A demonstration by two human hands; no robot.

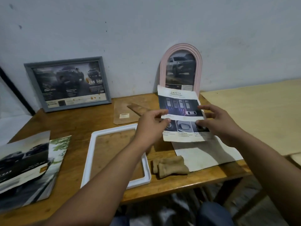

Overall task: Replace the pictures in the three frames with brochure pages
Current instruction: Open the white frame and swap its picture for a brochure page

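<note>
We see the tabletop (78, 126) filling the lower frame, a white frame (88, 154) flat at centre. Right of centre, our left hand (150, 126) pinches the page (180, 111) in a narrow grip; our right hand (218, 124) pinches its right edge.

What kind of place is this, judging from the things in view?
Probably a plain room in a home or small workshop: a worn wooden table stands against a marked, pale painted wall, and a grey rectangular picture frame and a pink arched picture frame lean on that wall.
</note>
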